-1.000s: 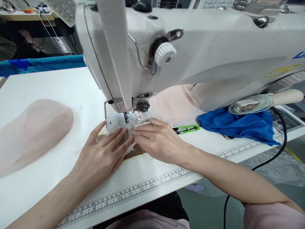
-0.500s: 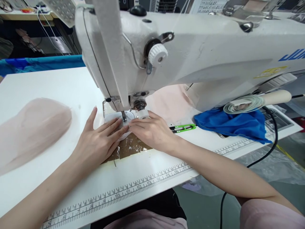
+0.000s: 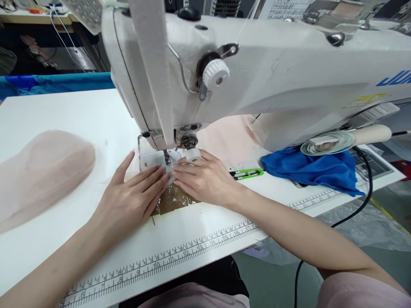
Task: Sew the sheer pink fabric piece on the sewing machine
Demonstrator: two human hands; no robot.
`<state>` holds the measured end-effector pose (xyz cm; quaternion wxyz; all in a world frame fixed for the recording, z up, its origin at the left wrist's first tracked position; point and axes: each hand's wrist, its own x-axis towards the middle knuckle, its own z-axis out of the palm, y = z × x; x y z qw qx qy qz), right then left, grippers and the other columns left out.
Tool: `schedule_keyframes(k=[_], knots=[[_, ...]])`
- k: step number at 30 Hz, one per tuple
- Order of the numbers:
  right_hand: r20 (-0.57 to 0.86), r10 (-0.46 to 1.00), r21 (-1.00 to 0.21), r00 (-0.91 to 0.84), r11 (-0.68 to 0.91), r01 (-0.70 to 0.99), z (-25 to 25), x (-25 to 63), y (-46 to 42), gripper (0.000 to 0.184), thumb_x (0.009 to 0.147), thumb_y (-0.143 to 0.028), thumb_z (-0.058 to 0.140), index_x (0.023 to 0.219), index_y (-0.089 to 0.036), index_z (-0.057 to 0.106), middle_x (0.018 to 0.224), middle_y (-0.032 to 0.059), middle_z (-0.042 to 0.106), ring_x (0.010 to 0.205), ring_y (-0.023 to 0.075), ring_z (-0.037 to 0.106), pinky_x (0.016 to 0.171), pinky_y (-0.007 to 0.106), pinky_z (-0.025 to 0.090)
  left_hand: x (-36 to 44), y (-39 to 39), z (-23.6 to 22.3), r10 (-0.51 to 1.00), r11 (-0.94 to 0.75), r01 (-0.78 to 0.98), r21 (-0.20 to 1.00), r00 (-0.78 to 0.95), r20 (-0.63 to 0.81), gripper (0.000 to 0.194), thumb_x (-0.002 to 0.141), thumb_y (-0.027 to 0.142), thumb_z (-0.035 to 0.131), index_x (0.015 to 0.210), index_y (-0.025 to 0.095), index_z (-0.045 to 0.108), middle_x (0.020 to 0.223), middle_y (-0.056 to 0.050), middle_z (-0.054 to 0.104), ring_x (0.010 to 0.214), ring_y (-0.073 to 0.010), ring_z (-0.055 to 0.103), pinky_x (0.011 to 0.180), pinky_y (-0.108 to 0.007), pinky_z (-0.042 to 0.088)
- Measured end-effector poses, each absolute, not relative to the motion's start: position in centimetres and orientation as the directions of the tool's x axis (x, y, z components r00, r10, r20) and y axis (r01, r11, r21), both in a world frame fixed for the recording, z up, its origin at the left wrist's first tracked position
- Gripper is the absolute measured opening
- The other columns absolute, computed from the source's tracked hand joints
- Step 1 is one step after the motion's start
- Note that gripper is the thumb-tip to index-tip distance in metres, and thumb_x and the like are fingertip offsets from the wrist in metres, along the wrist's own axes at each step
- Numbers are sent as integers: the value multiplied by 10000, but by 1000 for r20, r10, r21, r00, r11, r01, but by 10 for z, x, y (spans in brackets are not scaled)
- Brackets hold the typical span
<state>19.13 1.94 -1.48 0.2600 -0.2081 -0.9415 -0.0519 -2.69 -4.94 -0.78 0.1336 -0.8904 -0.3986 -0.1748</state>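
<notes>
Lying by the presser foot [image 3: 167,157], the sheer fabric [image 3: 169,180] looks light, limp, probably slippery and easily snagged; flat fingertips near its edge should suit it. The left hand [image 3: 131,199] spreads beside the right hand [image 3: 208,179], whose pinch I can't confirm.

Behind your tabletop [image 3: 61,107] you have another desk [image 3: 38,19]; grey-green floor [image 3: 269,278] shows below, beside crumpled clear plastic [image 3: 379,224].
</notes>
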Motion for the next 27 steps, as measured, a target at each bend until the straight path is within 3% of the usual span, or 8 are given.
schedule_keyframes(k=[9,27], knots=[[498,375,-3,-782,902,431,-14,192,19,271,988,-224,489,1037,-153,746,1053,31,772,990,172,689,1008,381,437,-30,-46,-9,682,-647,761,-49,606,409,339,958,176,490,1271,200,616,1186,-90,710,1103,-255,684,1220,-627,195],[423,411,-4,-807,892,452,-15,190,24,323,996,-228,433,1082,-156,736,1133,39,749,1030,187,669,1032,392,400,-31,-37,-8,651,-646,759,-88,607,455,289,967,133,482,1198,102,652,1156,-127,722,1053,-258,703,1246,-591,113]])
